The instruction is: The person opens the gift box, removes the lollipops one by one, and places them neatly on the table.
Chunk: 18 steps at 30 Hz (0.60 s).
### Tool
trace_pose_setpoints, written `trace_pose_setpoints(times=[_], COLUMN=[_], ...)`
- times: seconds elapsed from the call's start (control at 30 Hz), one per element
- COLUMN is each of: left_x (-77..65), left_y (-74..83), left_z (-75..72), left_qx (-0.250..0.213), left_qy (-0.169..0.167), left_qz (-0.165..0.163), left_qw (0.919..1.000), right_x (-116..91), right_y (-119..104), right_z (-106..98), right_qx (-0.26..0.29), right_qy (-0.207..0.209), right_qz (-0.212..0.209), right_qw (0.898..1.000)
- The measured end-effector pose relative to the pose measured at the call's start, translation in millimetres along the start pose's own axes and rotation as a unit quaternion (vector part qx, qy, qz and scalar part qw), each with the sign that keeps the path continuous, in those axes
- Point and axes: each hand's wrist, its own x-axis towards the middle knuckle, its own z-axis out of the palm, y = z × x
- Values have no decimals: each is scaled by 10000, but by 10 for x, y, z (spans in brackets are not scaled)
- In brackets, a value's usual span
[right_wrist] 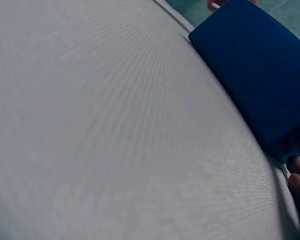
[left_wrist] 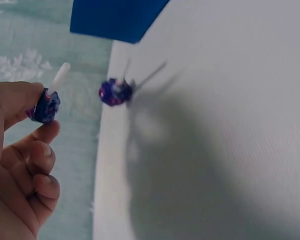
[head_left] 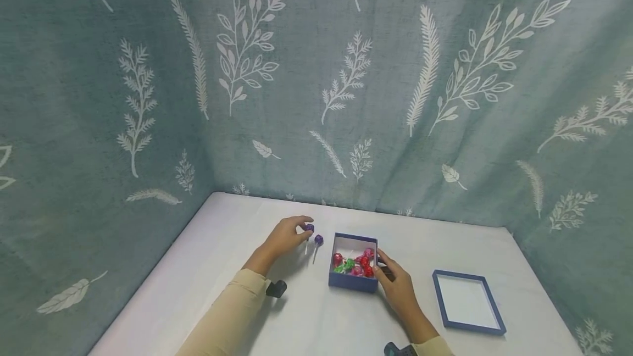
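Note:
Between thumb and index finger, my left hand pinches a purple-wrapped lollipop, its white stick tilted up in the left wrist view. A second purple lollipop lies on the table just right of that hand. In the middle stands an open blue box with a white inside, holding several red, pink and green lollipops. My right hand grips the box at its right side, thumb at the near right corner. In the right wrist view, only a few of its fingertips show beside the box.
A blue-rimmed lid lies white inside up on the table, right of my right hand. The white table meets a teal curtain with white leaf prints at the back and sides.

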Motion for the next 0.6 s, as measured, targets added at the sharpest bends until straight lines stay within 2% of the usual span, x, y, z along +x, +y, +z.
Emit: trace_pose_setpoints(times=[0.2, 0.37, 0.6], left_x=[36, 14, 9], left_y=[-117, -231, -302], left_z=[21, 87, 126], left_qx=[-120, -112, -176], left_qy=[-50, -187, -211], left_qz=[-250, -434, -605], left_qw=[9996, 9988, 9978], right_x=[25, 5, 3], right_y=[3, 17, 14], right_z=[-42, -41, -9], right_qx=[-61, -101, -66], right_qy=[43, 15, 10], right_qz=[35, 146, 125], right_qw=[10000, 9998, 9999])
